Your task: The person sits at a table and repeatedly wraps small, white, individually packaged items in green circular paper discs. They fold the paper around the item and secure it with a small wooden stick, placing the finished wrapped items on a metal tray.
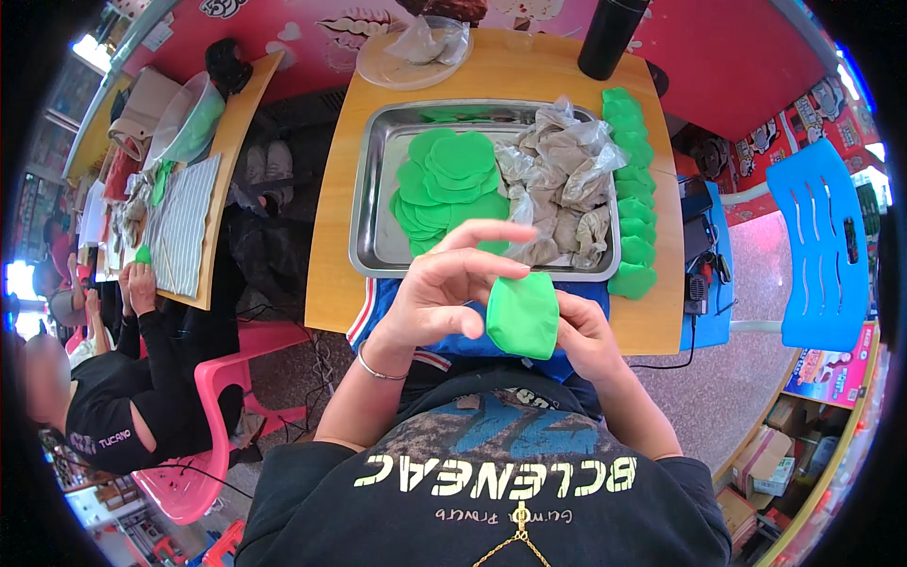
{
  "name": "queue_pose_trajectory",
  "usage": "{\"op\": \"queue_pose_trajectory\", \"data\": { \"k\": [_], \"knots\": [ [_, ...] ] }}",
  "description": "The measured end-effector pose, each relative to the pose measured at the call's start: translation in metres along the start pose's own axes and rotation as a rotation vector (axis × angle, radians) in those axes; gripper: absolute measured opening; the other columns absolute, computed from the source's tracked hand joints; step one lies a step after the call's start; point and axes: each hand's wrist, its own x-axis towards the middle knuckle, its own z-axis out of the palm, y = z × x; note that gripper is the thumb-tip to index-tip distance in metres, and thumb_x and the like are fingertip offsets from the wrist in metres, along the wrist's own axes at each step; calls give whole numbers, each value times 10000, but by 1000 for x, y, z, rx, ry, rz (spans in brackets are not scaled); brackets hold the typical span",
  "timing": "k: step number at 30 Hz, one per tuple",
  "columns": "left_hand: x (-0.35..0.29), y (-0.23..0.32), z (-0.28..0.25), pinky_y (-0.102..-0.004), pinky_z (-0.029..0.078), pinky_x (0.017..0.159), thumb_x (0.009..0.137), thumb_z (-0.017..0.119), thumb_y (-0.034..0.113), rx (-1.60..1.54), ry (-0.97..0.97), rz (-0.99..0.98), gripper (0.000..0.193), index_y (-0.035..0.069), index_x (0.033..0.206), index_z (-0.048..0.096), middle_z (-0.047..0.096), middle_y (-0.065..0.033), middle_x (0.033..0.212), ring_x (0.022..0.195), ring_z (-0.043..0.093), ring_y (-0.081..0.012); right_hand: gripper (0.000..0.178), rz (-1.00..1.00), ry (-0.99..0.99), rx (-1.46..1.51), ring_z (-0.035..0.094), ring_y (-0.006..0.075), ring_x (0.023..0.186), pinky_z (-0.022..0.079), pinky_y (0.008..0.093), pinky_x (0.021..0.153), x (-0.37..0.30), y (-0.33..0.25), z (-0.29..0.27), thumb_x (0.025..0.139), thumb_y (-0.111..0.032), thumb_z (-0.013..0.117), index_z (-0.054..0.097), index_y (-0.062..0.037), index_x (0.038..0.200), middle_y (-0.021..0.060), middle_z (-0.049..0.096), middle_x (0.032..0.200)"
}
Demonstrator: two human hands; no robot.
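In front of my chest, a bright green folded piece [522, 317], smooth and pouch-like, is in my right hand [588, 335]. The right fingers close on its right side and are partly hidden behind it. My left hand [444, 291] is at its left side with thumb and fingers spread; one fingertip reaches the piece's top edge. Beyond my hands, a steel tray [364, 189] holds a pile of flat green scalloped sheets [449, 184] on its left. Crumpled clear plastic bags with greyish-brown contents [559, 180] fill its right side.
Several green pieces [635, 203] line the table's [331, 236] right edge. A clear plate [397, 66] and black bottle [612, 38] stand at the back. A blue chair [817, 246] is to the right. At left, a person [142, 359] works at another table near a pink chair [222, 416].
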Motion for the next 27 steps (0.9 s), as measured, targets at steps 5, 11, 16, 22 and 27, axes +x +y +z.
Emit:
{"op": "queue_pose_trajectory", "data": {
  "k": [5,11,16,22,27],
  "knots": [
    [2,9,2,-260,519,662,791,649,100,411,70,-65,198,-37,934,641,580,-124,863,797,620,-170,137,-132,18,-46,483,50,690,388,197,606,2,-3,3,881,-57,488,578,11,960,0,528,808],
    [1,4,3,-190,510,503,791,590,-48,402,121,-71,167,-5,941,651,554,-62,782,603,614,-118,214,-278,266,-199,532,81,652,417,191,587,4,-16,13,846,-4,537,518,16,1058,38,569,759],
    [-4,-3,5,-196,499,516,788,607,-27,250,216,-132,179,-2,961,644,550,-63,767,625,608,-114,241,-380,180,38,539,98,657,441,212,594,3,-10,3,854,7,523,489,4,1092,56,589,826],
    [3,-1,6,-206,431,575,750,668,31,481,240,49,193,16,943,665,561,-43,726,679,542,-102,199,-316,221,-186,550,80,671,449,207,585,6,-3,1,849,20,516,536,8,1046,51,590,830],
    [3,0,8,-207,379,544,742,678,43,545,224,48,167,23,907,681,560,-29,698,645,502,-91,210,-279,183,-313,552,73,677,449,202,584,7,-6,3,853,1,523,521,7,1062,49,591,850]
  ]
}}
